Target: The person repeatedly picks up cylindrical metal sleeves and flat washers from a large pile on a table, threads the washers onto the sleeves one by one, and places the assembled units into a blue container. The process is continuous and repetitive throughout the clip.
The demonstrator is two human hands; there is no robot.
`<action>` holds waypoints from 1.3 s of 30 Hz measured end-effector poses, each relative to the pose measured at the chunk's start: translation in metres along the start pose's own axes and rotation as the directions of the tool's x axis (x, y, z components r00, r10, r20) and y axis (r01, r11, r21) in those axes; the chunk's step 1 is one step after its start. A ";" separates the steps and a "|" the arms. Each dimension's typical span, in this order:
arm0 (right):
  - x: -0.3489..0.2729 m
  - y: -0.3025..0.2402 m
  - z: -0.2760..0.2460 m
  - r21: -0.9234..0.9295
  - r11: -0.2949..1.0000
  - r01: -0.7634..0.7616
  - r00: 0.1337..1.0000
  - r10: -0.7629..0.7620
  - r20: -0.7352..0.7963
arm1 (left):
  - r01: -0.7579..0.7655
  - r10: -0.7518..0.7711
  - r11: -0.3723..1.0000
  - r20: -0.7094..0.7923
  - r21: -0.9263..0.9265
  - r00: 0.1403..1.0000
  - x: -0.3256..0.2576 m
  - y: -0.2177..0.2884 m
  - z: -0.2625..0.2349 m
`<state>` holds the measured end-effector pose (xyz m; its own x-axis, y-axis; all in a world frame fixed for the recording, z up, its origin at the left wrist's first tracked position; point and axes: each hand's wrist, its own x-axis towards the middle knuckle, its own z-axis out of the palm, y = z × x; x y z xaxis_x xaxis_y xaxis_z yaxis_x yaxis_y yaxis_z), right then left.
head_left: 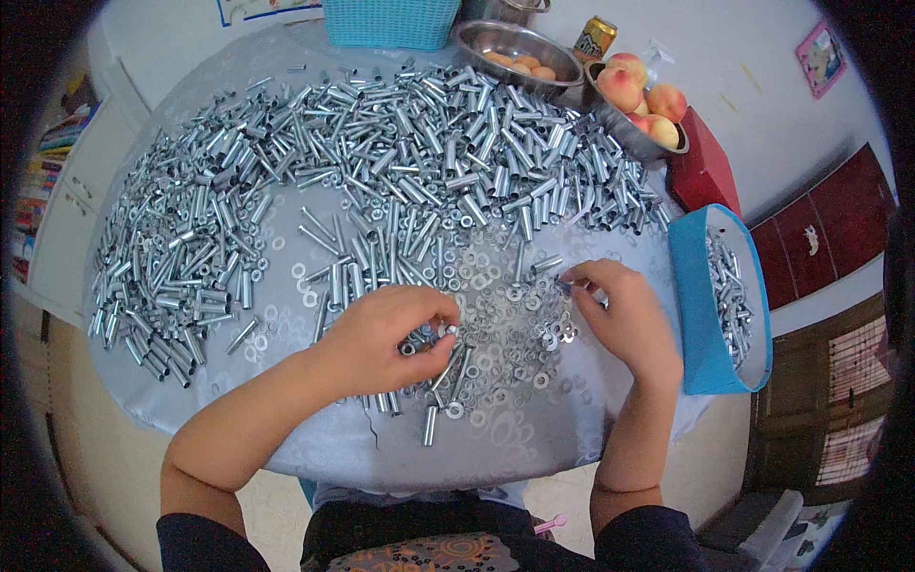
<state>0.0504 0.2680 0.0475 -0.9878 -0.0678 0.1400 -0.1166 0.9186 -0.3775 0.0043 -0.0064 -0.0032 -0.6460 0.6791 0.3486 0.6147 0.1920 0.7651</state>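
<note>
My left hand (396,334) is curled over the middle of the table, with a small silver metal piece (446,330) pinched between thumb and forefinger. Its exact kind is hard to make out. My right hand (621,310) reaches in from the right with thumb and forefinger apart, fingertips close to loose washers (543,329). Those flat silver washers lie scattered between both hands. Just beyond my left hand are long bolts (393,253) and nuts, partly hidden by it. A short metal sleeve (430,425) lies near the table's front edge.
A wide heap of metal sleeves and bolts (419,133) covers the far and left table (315,443). At right stands a blue fabric bin (696,315) holding metal parts, near a red box (703,162). Behind are peaches (624,86), a bowl of eggs (477,43), a can (595,40) and a turquoise basket (391,21).
</note>
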 end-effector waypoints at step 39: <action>0.016 -0.026 0.032 0.811 0.460 -0.362 0.931 0.134 0.340 | 0.031 -0.035 0.995 0.040 0.091 0.999 0.003 0.004 0.000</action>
<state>0.0340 0.2301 0.0305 -0.9702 -0.0727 -0.2313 0.2206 0.1311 -0.9665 0.0044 -0.0037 0.0010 -0.6486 0.6997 0.2994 0.6328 0.2772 0.7230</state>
